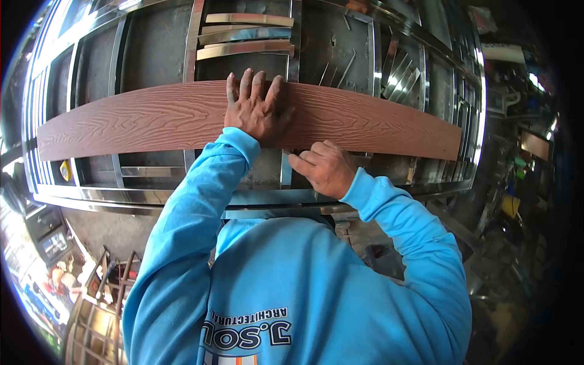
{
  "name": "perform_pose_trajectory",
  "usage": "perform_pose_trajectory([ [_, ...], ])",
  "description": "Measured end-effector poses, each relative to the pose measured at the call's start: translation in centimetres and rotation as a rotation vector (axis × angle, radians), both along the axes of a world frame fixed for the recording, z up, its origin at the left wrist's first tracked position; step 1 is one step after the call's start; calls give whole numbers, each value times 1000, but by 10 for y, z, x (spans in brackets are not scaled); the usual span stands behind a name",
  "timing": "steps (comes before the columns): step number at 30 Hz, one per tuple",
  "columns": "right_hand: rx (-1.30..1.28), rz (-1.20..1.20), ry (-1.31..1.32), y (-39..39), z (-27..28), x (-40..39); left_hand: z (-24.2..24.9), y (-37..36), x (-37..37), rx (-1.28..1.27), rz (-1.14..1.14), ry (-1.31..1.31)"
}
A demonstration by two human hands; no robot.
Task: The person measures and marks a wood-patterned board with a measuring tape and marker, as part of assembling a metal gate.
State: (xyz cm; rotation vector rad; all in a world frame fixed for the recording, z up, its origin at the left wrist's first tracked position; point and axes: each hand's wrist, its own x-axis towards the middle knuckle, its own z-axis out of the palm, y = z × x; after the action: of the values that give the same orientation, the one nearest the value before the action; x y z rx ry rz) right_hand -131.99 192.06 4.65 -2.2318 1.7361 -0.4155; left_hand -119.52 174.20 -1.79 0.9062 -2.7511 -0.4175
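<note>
A long reddish-brown plank [164, 118] with a wood-grain surface lies across a shiny metal frame [115, 196]. My left hand [252, 106] rests flat on the middle of the plank, fingers spread and pointing to its far edge. Just below the plank's near edge, right of the middle, is my right hand [325, 169], its fingers curled together. What those fingers hold, if anything, is hidden. The plank's far edge is curved and its ends are narrower.
Several curved metal strips [246, 33] lie beyond the plank. Thin bent rods [348, 67] and more metal pieces [401, 79] are at the back right. A yellow tape measure [66, 170] sits by the plank's left end. Metal racks [103, 304] stand at lower left.
</note>
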Motion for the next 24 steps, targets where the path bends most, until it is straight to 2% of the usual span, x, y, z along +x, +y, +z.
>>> perform_pose_trajectory([
  [6, -52, 134, -4, -14, -10, -9, 1, 1, 0, -33, 7, -36],
  [13, 56, 136, 7, -32, 0, 8, 2, 2, -1, -62, 8, -56],
  [16, 242, 186, 50, -16, 11, -24, 3, 2, -1, -68, 0, -27],
  [20, 233, 86, -58, 42, 87, -67, 5, 6, 0, -58, 13, -42],
  [24, 213, -106, -33, 92, 100, -96, 7, 2, -1, -88, -4, -60],
])
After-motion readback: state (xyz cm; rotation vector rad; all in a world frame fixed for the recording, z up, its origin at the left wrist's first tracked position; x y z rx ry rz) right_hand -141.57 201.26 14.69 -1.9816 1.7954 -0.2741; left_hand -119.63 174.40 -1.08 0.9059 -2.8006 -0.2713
